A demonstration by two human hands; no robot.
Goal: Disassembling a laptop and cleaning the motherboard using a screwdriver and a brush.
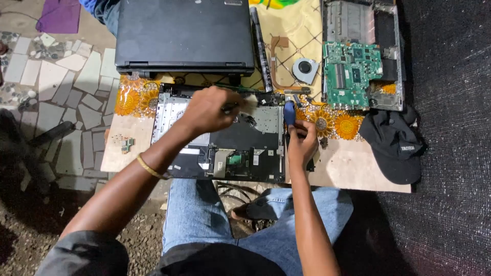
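Brush (249, 102), apparently, clamped in your left hand (207, 110) over laptop chassis (225, 135); right hand (303, 143) grips blue-handled screwdriver (289, 112) beside it.

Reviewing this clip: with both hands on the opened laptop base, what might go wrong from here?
1. The left hand works a small brush over the opened laptop base; loose parts inside might get knocked or swept away.
2. The right hand grips a blue-handled tool at the base's edge; a slip may gouge it.
3. The base overhangs the table edge above the knees and might tip.
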